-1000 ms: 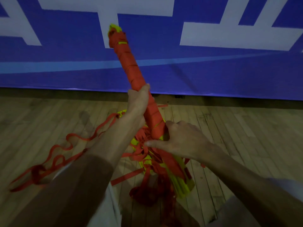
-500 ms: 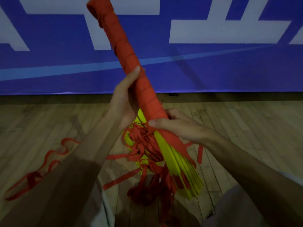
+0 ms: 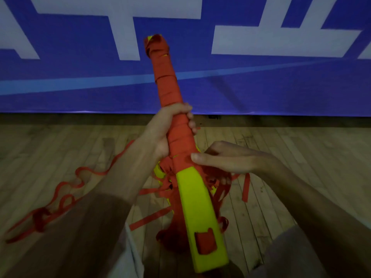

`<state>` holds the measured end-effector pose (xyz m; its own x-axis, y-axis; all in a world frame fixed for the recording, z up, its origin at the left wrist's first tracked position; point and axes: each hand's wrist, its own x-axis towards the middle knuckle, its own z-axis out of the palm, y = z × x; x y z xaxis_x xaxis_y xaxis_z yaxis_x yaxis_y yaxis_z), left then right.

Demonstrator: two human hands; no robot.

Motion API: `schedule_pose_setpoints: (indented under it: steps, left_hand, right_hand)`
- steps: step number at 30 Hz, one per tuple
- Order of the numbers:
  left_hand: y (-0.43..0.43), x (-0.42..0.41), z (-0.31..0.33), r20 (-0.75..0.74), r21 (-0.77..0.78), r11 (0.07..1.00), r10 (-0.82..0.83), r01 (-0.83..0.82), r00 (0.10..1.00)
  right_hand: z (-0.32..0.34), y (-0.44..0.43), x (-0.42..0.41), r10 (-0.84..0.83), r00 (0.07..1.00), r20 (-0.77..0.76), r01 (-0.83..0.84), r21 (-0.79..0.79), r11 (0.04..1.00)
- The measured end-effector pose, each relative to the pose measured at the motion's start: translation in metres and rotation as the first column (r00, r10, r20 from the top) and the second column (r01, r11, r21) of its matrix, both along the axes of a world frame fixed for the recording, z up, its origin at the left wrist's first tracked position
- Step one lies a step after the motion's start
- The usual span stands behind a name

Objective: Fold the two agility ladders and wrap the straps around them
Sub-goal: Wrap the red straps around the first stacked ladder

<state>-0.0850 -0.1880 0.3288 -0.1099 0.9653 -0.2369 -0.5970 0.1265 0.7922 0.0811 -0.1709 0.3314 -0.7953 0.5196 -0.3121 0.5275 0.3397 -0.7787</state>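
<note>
Folded ladder [image 3: 200, 207], its yellow rungs stacked into one long bundle, stood tilted in front of me above the wooden floor [image 3: 301, 167]. Its near end was low by my lap and its far end pointed up toward the blue banner [image 3: 261, 87]. Red strap [image 3: 168, 85] was wound tight around the upper half, from the far tip down to about the middle. The lower half showed bare yellow, with a small slot near the bottom where red showed through.

My left hand [image 3: 166, 133] had its grip clamped around the wrapped part, fingertips curled over the far side. My right hand [image 3: 226, 159] sat just below it, at the lower edge of the wrapping. Its thumb pressed flat on the strap and its fingers curled behind the bundle, so that grip was closed on the ladder too.

Loose loops hung in a tangle [image 3: 172, 237] beneath the bundle, and one short end dangled under my right wrist. A long tail [image 3: 66, 189] of strap ran in wavy folds across the floor to the left and bunched into a clump beside my left forearm. A bit more yellow showed behind the bundle under my left hand; I could not tell what it belonged to.
</note>
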Motion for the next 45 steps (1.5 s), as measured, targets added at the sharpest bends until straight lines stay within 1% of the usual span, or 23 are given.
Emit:
schedule_pose_setpoints:
  steps: [1,2,3,5,8,11,14,15,17,21,22,23,25,26,28,30,32,34,36,38,40,42,45]
  left_hand:
    - [0.001,-0.002,-0.001,-0.117,-0.059,0.998,0.018,-0.025,0.993]
    - [0.001,-0.003,-0.003,-0.198,-0.098,0.993,0.047,-0.068,0.979]
    - [0.002,-0.004,-0.005,-0.243,-0.115,0.987,0.082,-0.113,0.966]
    - [0.002,-0.003,-0.006,-0.291,-0.101,0.973,0.172,-0.209,0.941]
    - [0.009,-0.003,-0.008,-0.407,-0.046,0.924,0.329,-0.379,0.852]
    - [0.015,-0.009,-0.012,-0.41,-0.034,0.869,0.438,-0.493,0.8]
    - [0.013,-0.011,-0.006,-0.332,-0.11,0.85,0.458,-0.516,0.825]
    - [0.013,-0.012,-0.006,-0.329,-0.128,0.856,0.44,-0.501,0.835]
    - [0.014,-0.011,-0.01,-0.346,-0.105,0.859,0.442,-0.502,0.828]
    - [0.008,-0.01,-0.005,-0.396,0.019,0.904,0.398,-0.426,0.827]
    - [0.007,-0.01,-0.003,-0.355,0.047,0.913,0.395,-0.406,0.847]
    - [0.004,-0.009,0.002,-0.278,0.061,0.924,0.378,-0.377,0.883]
    - [-0.007,-0.002,0.013,-0.078,0.064,0.961,0.272,-0.267,0.959]
    - [-0.01,0.002,0.016,0.029,0.086,0.974,0.21,-0.212,0.977]
    - [-0.014,0.006,0.014,0.26,0.18,0.973,0.093,-0.143,0.961]
    - [-0.016,0.008,0.01,0.445,0.265,0.959,-0.026,-0.104,0.895]
    - [-0.017,0.009,0.007,0.483,0.309,0.947,-0.081,-0.083,0.872]
    - [-0.014,0.007,0.007,0.43,0.267,0.961,-0.055,-0.069,0.901]
    - [-0.012,0.004,0.009,0.318,0.173,0.984,-0.013,-0.045,0.948]
    - [-0.009,0.001,0.011,0.102,0.044,0.999,0.024,-0.028,0.994]
    - [-0.007,0.0,0.011,-0.14,-0.053,0.997,0.044,-0.052,0.989]
    - [-0.005,0.0,0.009,-0.283,-0.051,0.994,0.082,-0.101,0.956]
    - [-0.003,-0.001,0.008,-0.352,0.019,0.981,0.187,-0.193,0.917]
  right_hand:
    - [-0.001,0.002,0.002,0.011,0.998,0.067,-0.016,0.075,0.997]
    - [-0.003,0.002,0.002,0.011,0.993,0.118,-0.027,0.139,0.99]
    - [-0.005,0.003,0.002,0.001,0.99,0.142,-0.028,0.185,0.982]
    - [-0.007,0.003,-0.001,-0.018,0.994,0.111,-0.011,0.256,0.967]
    - [-0.01,0.003,-0.005,-0.006,1.0,0.014,0.001,0.352,0.936]
    - [-0.018,-0.005,-0.011,-0.007,0.999,0.038,-0.011,0.451,0.893]
    - [-0.025,-0.016,-0.017,-0.054,0.99,0.133,-0.021,0.509,0.86]
    - [-0.028,-0.015,-0.018,-0.07,0.988,0.141,-0.012,0.512,0.859]
    - [-0.03,-0.013,-0.019,-0.069,0.993,0.099,0.014,0.47,0.882]
    - [-0.028,-0.006,-0.017,-0.065,0.997,-0.052,0.075,0.217,0.973]
    - [-0.024,-0.007,-0.016,-0.059,0.993,-0.103,0.074,0.147,0.986]
    - [-0.021,-0.007,-0.015,-0.043,0.985,-0.168,0.056,0.072,0.996]
    - [-0.015,-0.011,-0.012,-0.036,0.958,-0.285,0.014,-0.076,0.997]
    - [-0.013,-0.013,-0.011,-0.039,0.943,-0.331,-0.005,-0.131,0.991]
    - [-0.012,-0.013,-0.008,-0.058,0.924,-0.378,-0.025,-0.209,0.978]
    - [-0.01,-0.011,-0.005,-0.064,0.913,-0.403,-0.073,-0.315,0.946]
    - [-0.011,-0.008,-0.002,-0.088,0.909,-0.408,-0.077,-0.371,0.925]
    - [-0.01,-0.006,-0.001,-0.038,0.916,-0.399,-0.122,-0.368,0.922]
    - [-0.012,-0.002,-0.005,-0.001,0.943,-0.334,-0.103,-0.294,0.95]
    - [-0.014,-0.001,-0.009,0.054,0.984,-0.172,-0.085,-0.178,0.98]
    - [-0.014,0.001,-0.01,0.095,0.993,-0.07,-0.104,-0.134,0.985]
    - [-0.014,0.001,-0.01,0.132,0.991,-0.009,-0.132,-0.096,0.987]
    - [-0.016,0.004,-0.011,0.131,0.991,0.015,-0.13,-0.052,0.99]
